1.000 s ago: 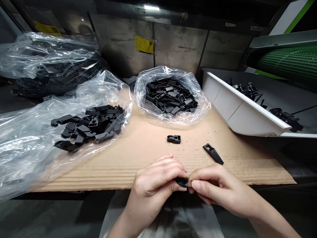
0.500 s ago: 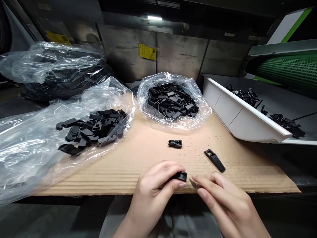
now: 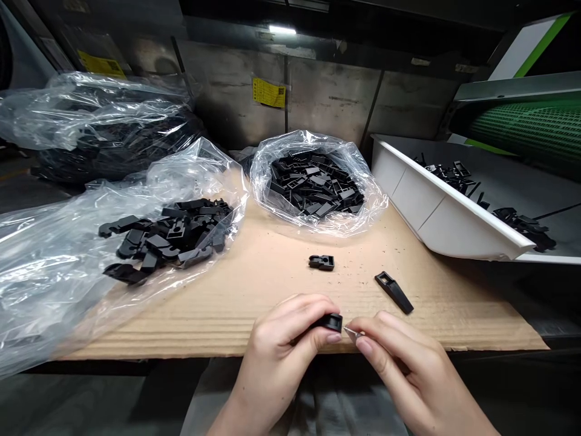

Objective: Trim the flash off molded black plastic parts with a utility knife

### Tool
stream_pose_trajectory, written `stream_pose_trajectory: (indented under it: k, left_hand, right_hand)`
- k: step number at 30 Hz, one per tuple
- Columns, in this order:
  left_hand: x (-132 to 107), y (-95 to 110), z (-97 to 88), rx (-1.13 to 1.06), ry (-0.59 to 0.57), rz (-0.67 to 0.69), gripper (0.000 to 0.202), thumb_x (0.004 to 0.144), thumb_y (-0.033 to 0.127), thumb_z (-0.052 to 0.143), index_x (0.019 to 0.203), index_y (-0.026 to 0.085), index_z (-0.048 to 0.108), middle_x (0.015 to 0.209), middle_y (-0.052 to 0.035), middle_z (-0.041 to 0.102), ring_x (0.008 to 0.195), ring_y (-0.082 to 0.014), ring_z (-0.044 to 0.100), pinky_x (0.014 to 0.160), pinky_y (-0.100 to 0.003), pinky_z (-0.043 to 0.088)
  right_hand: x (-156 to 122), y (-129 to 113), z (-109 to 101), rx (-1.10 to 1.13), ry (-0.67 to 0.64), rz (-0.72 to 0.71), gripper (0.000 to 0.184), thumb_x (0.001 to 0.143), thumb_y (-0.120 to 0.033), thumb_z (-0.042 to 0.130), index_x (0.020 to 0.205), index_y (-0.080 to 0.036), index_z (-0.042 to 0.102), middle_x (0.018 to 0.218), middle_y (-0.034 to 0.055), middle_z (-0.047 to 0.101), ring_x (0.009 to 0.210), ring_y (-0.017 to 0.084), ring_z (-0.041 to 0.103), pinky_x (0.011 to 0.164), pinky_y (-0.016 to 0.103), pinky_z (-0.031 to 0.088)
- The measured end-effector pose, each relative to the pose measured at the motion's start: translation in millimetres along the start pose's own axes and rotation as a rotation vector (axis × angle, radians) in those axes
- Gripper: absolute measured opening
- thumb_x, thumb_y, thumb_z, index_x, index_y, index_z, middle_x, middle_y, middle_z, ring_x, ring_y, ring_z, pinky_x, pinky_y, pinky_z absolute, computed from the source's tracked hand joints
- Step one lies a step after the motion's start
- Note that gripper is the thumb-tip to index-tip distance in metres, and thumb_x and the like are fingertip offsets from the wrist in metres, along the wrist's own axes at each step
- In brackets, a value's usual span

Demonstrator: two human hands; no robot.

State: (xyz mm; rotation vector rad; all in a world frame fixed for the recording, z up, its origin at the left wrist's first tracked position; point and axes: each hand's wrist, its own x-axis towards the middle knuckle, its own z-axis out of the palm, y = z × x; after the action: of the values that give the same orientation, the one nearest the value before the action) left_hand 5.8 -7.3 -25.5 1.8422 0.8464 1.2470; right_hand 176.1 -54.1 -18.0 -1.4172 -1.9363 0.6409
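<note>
My left hand (image 3: pixel 290 339) is closed round a black plastic part (image 3: pixel 334 322), whose open end faces right. Between thumb and fingers, my right hand (image 3: pixel 403 357) pinches a small pointed metal blade (image 3: pixel 352 332). The blade's tip is close to the end of the held part; whether they touch I cannot tell. Beyond my hands, a short black plastic piece (image 3: pixel 321 262) lies on the cardboard (image 3: pixel 272 278). A longer tapered black piece (image 3: pixel 394 292) with a square opening lies to the right.
A clear bag (image 3: pixel 376 206) full of black pieces stands at the back. Another clear bag (image 3: pixel 59 242) spills black parts (image 3: pixel 167 236) at left, with a bulky wrapped bag (image 3: pixel 113 133) behind. A white tray (image 3: pixel 408 200) with black parts stands at right, below a green mesh roller (image 3: pixel 531 127).
My right hand has shifted slightly left and brought the blade closer to the black part's end. My left hand has stayed in place.
</note>
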Motion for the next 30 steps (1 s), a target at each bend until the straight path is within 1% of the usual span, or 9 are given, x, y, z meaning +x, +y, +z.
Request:
stream_pose_trajectory:
  k: [2,4,9,15,18,21,24,27,30]
  left_hand:
    - [-0.7,-1.1,-0.3,0.002,-0.008,0.005,0.022,0.074,0.002,0.06,0.086,0.02,0.066,0.086,0.0034,0.067,0.082,-0.0096,0.061,0.072,-0.01,0.047]
    - [-1.0,-1.9,-0.4,0.004,-0.017,0.011,0.021,0.075,0.004,0.061,0.087,0.02,0.066,0.086,0.0028,0.067,0.081,-0.0109,0.061,0.071,-0.012,0.048]
    - [-0.4,-2.1,-0.9,0.013,-0.01,0.052,0.018,0.076,0.004,0.06,0.086,0.018,0.066,0.087,0.0016,0.068,0.084,-0.0112,0.062,0.074,-0.013,0.048]
    - [1.4,-1.1,-1.7,0.004,-0.017,0.083,0.015,0.075,0.006,0.063,0.086,0.015,0.066,0.085,0.0005,0.068,0.084,-0.0099,0.062,0.078,-0.009,0.045]
    - [1.9,-1.2,-1.7,0.011,-0.012,0.114,0.014,0.075,0.005,0.063,0.086,0.014,0.067,0.084,-0.0003,0.069,0.086,-0.01,0.062,0.08,-0.009,0.044]
    - [2.0,-1.4,-1.9,0.002,-0.017,0.128,0.015,0.075,0.004,0.062,0.085,0.013,0.067,0.084,-0.0008,0.069,0.085,-0.0104,0.062,0.08,-0.009,0.044]
    - [2.2,-1.1,-1.9,-0.006,-0.035,0.114,0.015,0.075,0.004,0.061,0.085,0.014,0.066,0.083,0.0005,0.069,0.084,-0.0092,0.063,0.078,-0.007,0.045]
    - [2.5,-0.3,-2.2,-0.005,-0.042,0.091,0.016,0.075,0.004,0.063,0.086,0.015,0.067,0.082,0.0017,0.069,0.082,-0.0082,0.063,0.078,-0.006,0.043]
    - [2.6,1.2,-3.2,-0.018,-0.047,0.059,0.016,0.073,0.005,0.064,0.084,0.016,0.068,0.079,0.0024,0.069,0.079,-0.0083,0.064,0.078,-0.007,0.043]
  right_hand:
    - [0.8,-2.1,-0.4,0.006,-0.022,-0.004,0.017,0.089,-0.023,0.039,0.087,-0.022,0.056,0.072,-0.0003,0.052,0.065,0.011,0.054,0.057,0.021,0.041]
    - [1.9,-3.0,-1.6,-0.001,-0.056,0.002,0.02,0.089,-0.024,0.038,0.08,-0.02,0.056,0.069,-0.0001,0.048,0.062,0.011,0.052,0.055,0.022,0.04]
    - [4.5,-4.5,-4.3,0.006,-0.12,-0.011,0.025,0.09,-0.022,0.037,0.076,-0.017,0.057,0.065,-0.0008,0.045,0.058,0.009,0.05,0.053,0.02,0.038]
    - [4.9,-6.9,-5.0,0.039,-0.078,-0.044,0.021,0.089,-0.017,0.039,0.078,-0.017,0.057,0.066,-0.0011,0.044,0.058,0.008,0.049,0.053,0.019,0.037]
    - [4.3,-6.0,-4.2,0.03,-0.09,-0.051,0.022,0.089,-0.018,0.039,0.075,-0.016,0.057,0.065,-0.0009,0.044,0.058,0.008,0.049,0.052,0.019,0.036]
    - [4.7,-4.9,-3.3,0.004,-0.074,-0.061,0.023,0.088,-0.017,0.039,0.075,-0.016,0.057,0.063,-0.0008,0.044,0.056,0.008,0.048,0.051,0.019,0.036]
    - [6.2,-3.5,-3.2,-0.023,-0.073,-0.055,0.023,0.089,-0.018,0.038,0.076,-0.016,0.057,0.063,-0.0004,0.044,0.056,0.009,0.048,0.05,0.02,0.036]
    - [7.0,-1.9,-3.4,-0.066,-0.063,-0.059,0.023,0.089,-0.018,0.038,0.076,-0.016,0.057,0.064,0.0,0.045,0.055,0.009,0.048,0.05,0.021,0.037]
    - [5.7,-0.7,-2.5,-0.092,-0.021,-0.082,0.021,0.088,-0.016,0.038,0.077,-0.017,0.057,0.064,0.0004,0.045,0.055,0.01,0.048,0.05,0.022,0.037]
